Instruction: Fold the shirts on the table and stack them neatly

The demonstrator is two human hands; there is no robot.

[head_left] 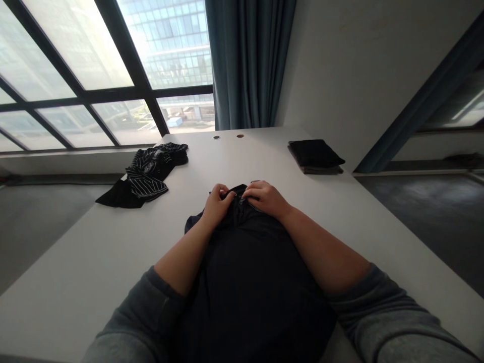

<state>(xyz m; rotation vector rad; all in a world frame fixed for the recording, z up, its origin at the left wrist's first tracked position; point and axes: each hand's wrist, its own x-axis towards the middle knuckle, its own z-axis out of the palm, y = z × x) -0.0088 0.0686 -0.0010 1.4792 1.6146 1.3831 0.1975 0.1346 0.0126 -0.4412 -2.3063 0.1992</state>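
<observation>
A dark navy garment (257, 282) is spread over the near middle of the table, its lower part running out of view towards me. At its far end, my left hand (218, 204) pinches the left side of the top opening between thumb and fingers. Just to the right, my right hand (266, 197) grips the other side of that opening, fingers curled over the cloth. Between my hands a small light metallic piece, perhaps a zip or fastener, shows at the opening. What kind of garment it is, I cannot make out.
The white table (113, 272) carries a crumpled pile of black and striped clothes (151, 169) at the far left. A folded black stack of cloth (316, 155) lies at the right edge. Two round holes sit near the back. Beyond are windows and a blue curtain (247, 65).
</observation>
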